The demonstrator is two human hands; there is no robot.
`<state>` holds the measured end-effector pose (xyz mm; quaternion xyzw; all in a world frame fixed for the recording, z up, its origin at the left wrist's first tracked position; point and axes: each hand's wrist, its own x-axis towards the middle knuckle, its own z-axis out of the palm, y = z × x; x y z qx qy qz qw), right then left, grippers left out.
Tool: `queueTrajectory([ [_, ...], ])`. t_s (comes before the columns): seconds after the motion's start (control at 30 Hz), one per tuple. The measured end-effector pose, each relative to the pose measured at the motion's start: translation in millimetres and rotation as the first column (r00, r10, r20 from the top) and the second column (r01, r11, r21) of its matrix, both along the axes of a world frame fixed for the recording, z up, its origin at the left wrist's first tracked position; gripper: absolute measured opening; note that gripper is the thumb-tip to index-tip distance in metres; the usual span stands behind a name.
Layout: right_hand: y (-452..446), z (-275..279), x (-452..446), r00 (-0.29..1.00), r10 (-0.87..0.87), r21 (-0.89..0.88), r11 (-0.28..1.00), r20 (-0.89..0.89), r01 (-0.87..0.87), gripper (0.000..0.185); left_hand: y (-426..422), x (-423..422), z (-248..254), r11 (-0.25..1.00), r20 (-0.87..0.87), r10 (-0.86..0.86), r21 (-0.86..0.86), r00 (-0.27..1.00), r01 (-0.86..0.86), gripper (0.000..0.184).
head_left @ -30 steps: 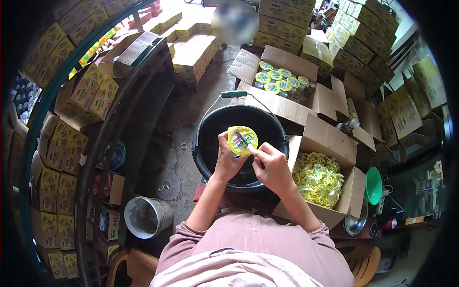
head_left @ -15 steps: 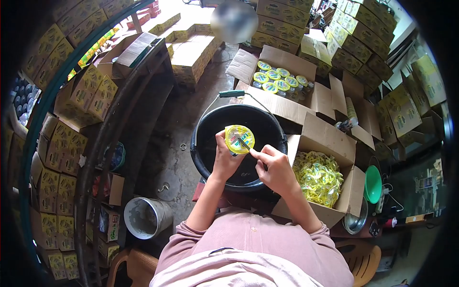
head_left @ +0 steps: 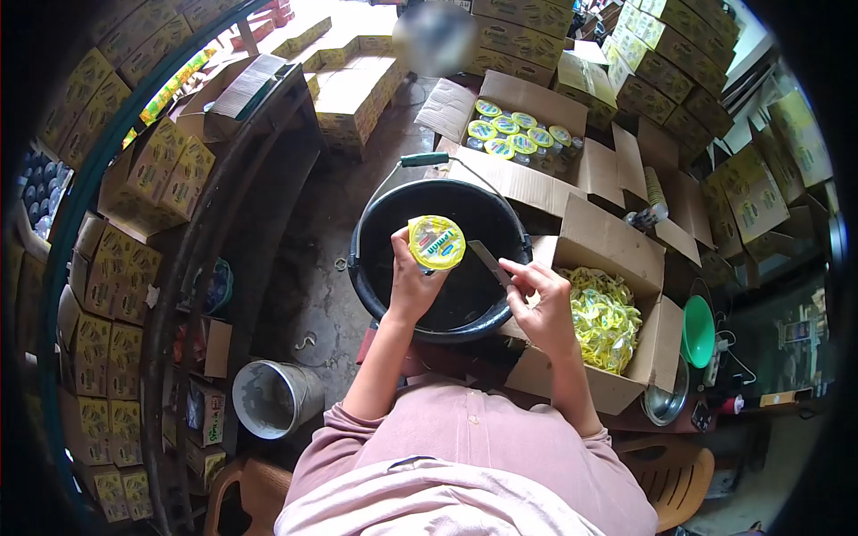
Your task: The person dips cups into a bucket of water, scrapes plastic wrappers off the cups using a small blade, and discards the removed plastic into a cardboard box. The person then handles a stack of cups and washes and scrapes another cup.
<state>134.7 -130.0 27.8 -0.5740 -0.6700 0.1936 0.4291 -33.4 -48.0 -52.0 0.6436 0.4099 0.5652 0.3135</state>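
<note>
My left hand (head_left: 415, 284) is wrapped round a cup with a yellow printed lid (head_left: 437, 242), held lid up above the black bucket (head_left: 368, 295). Between the thumb and fingers of my right hand (head_left: 542, 302) is a thin flat metal blade (head_left: 490, 263), angled up and left, with its tip just right of the lid and apart from it. Right of the bucket, an open carton (head_left: 617, 239) holds a heap of yellow and clear plastic scraps (head_left: 601, 320). Behind it, another open carton (head_left: 536, 91) contains several yellow-lidded cups (head_left: 511, 134).
A grey bucket (head_left: 275, 398) stands on the floor at left. At right are a green bowl (head_left: 698, 331) and a metal bowl (head_left: 666, 396). Stacked printed cartons line both sides. A blurred round patch (head_left: 435, 38) is at the top.
The blade has come off the lid, and my right hand has moved right and slightly down. My left hand has shifted a little up and left with the cup. The view has shifted slightly.
</note>
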Motion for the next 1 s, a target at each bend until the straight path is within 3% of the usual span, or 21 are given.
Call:
queueTrajectory([
  [0.1, 2, 0, -4, 1.000, 0.026, 0.038, 0.999, -0.008, -0.025, 0.032, -2, 2, 0, 0.997, 0.015, -0.049, -0.060, 0.999, 0.050, 0.062],
  [0.43, 17, 5, -21, 0.985, 0.118, 0.048, 0.991, 0.123, -0.125, 0.031, -4, 3, 3, 0.999, -0.040, -0.030, -0.030, 0.999, 0.029, 0.063],
  [1.0, 26, -6, -30, 0.967, 0.134, 0.018, 0.990, 0.216, -0.141, 0.026, -7, 4, 13, 0.998, -0.075, -0.061, -0.025, 0.995, 0.059, 0.061],
])
